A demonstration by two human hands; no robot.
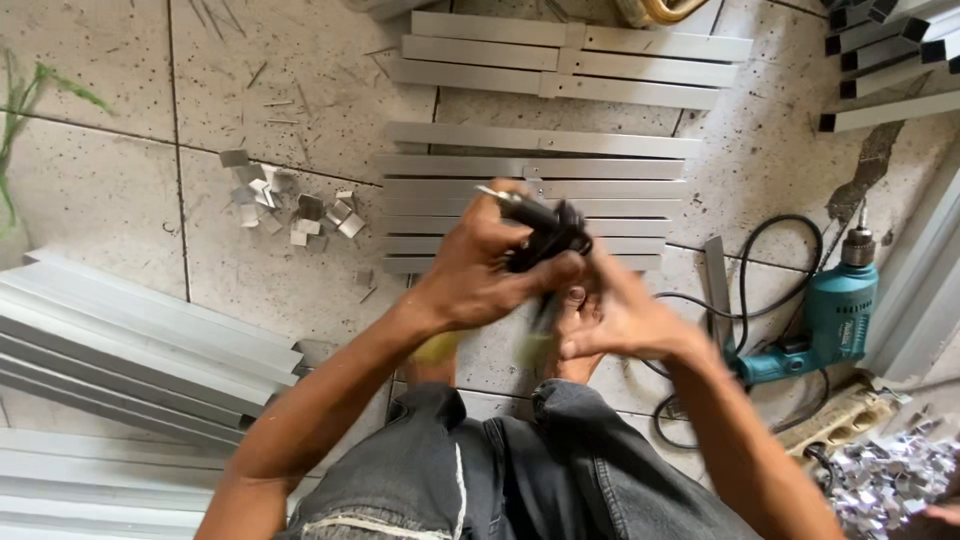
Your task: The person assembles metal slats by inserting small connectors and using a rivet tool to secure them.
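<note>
Seated on tiled floor [90, 70]. Left hand [480, 270] wrapped tight round black hand tool [545, 235] w/ yellow-green handles, held above lap, over joined alu strips [530, 190]. Right hand [620, 320] – fingers curled, pressed against tool's underside.

Step, by look: working or adjusting tool in-hand, not yet on strips. Next move likely needs firm two-hand squeeze – steady aim. Teal drill [835, 320] lies idle at right, small metal clips [290, 205] at left.

Black tool [545, 232] blurred, mostly hand-hidden
</note>
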